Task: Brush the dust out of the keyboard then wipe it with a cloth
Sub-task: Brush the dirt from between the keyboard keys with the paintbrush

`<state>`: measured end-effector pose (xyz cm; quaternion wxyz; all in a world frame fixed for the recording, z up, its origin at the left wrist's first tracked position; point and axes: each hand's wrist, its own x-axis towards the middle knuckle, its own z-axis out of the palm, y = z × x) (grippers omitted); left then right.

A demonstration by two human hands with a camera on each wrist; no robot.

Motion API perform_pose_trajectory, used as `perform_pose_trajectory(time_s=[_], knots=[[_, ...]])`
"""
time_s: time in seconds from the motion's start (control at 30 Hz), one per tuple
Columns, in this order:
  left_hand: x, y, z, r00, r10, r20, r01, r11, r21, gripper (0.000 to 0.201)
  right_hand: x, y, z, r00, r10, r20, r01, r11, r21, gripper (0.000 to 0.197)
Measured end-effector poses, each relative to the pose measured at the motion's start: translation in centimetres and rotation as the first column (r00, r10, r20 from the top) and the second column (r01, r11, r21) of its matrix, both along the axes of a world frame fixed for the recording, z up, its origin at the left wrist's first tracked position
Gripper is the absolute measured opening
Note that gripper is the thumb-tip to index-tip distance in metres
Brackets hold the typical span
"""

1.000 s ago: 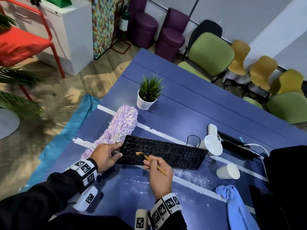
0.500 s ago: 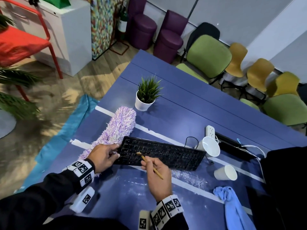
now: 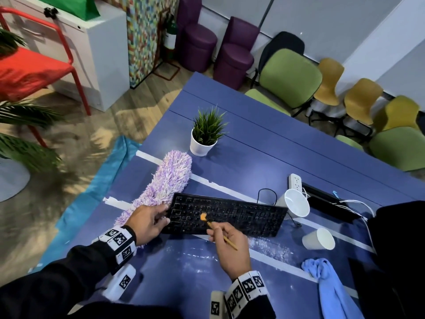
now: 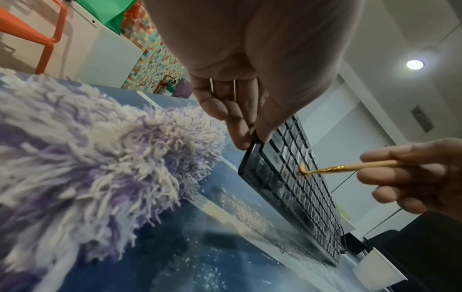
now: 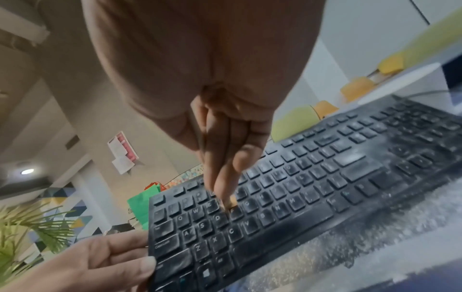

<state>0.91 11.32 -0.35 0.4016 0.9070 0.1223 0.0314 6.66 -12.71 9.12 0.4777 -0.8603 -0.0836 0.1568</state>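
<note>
A dusty black keyboard (image 3: 239, 215) (image 4: 295, 183) (image 5: 312, 187) stands tilted on its front edge on the blue table (image 3: 253, 143). My left hand (image 3: 149, 223) (image 4: 240, 118) (image 5: 105, 262) grips its left end, thumb on the key side. My right hand (image 3: 230, 245) (image 4: 410, 177) (image 5: 225, 154) pinches a thin wooden brush (image 3: 220, 233) (image 4: 350, 169); its orange bristles (image 3: 203, 217) (image 4: 303, 169) press on the left-middle keys. A light blue cloth (image 3: 331, 288) lies at the table's right front.
White dust (image 3: 269, 246) (image 5: 350, 247) is scattered on the table below the keyboard. A purple fluffy duster (image 3: 167, 180) (image 4: 100, 162) lies left of it. Two white paper cups (image 3: 296, 203) (image 3: 319, 239), a power strip (image 3: 295, 181) and a potted plant (image 3: 205, 134) stand behind and right.
The brush tip has moved slightly up and right across the keys. The left hand keeps its hold on the keyboard's end.
</note>
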Motion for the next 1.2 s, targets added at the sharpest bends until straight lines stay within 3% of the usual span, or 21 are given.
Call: perform_pose_trajectory(time_s=[0.1, 0.2, 0.3, 0.43, 0.53, 0.67, 0.73, 0.9, 1.03, 1.13, 1.2], knots=[[0.1, -0.1, 0.1, 1.000, 0.010, 0.004, -0.010, 1.000, 0.003, 0.045, 0.0, -0.4, -0.1, 0.997, -0.070, 0.013, 0.069, 0.997, 0.047, 0.018], [0.2, 0.0, 0.2, 1.000, 0.011, 0.016, -0.011, 1.000, -0.001, 0.044, 0.1, -0.4, -0.2, 1.000, -0.002, -0.002, 0.002, 1.000, -0.016, 0.019], [0.4, 0.0, 0.1, 1.000, 0.014, 0.020, -0.013, 1.000, -0.018, 0.046, 0.7, -1.0, 0.0, 0.993, -0.070, 0.099, 0.069, 0.997, 0.015, 0.017], [0.4, 0.1, 0.4, 1.000, 0.012, 0.011, -0.012, 1.000, -0.020, 0.048, 1.3, -1.4, 0.0, 0.999, 0.006, 0.050, -0.003, 0.997, -0.073, 0.020], [0.4, 0.0, 0.3, 1.000, 0.020, 0.016, -0.019, 0.999, -0.028, 0.051, 1.3, -1.9, 0.0, 0.988, -0.085, 0.129, 0.088, 0.996, -0.015, 0.019], [0.4, 0.0, 0.6, 1.000, 0.016, 0.013, -0.016, 1.000, -0.006, 0.047, 1.6, -2.0, -0.6, 0.994, -0.044, 0.100, 0.054, 0.993, -0.101, 0.021], [0.6, 0.0, 0.6, 1.000, 0.009, 0.022, -0.009, 1.000, -0.012, 0.047, 1.6, -2.1, -0.4, 0.987, -0.094, 0.131, 0.100, 0.994, -0.040, 0.019], [0.5, 0.2, 0.4, 1.000, 0.010, 0.028, -0.009, 0.999, -0.032, 0.041, 2.0, -1.5, 0.2, 1.000, 0.014, 0.026, -0.015, 0.999, 0.042, 0.018], [0.3, -0.1, 0.6, 0.998, 0.001, 0.065, 0.000, 1.000, -0.009, 0.033, 2.5, -1.2, 0.9, 0.998, 0.008, 0.066, -0.016, 0.992, 0.125, 0.018], [0.4, 0.0, 0.6, 0.999, 0.006, 0.043, -0.006, 1.000, -0.002, 0.038, 2.3, -0.3, 1.1, 0.993, 0.119, -0.023, -0.116, 0.990, 0.086, 0.018], [0.7, 0.1, 0.7, 0.999, 0.004, 0.036, -0.004, 1.000, -0.003, 0.037, 2.2, 0.0, 1.0, 0.995, 0.098, 0.021, -0.100, 0.990, 0.096, 0.019]])
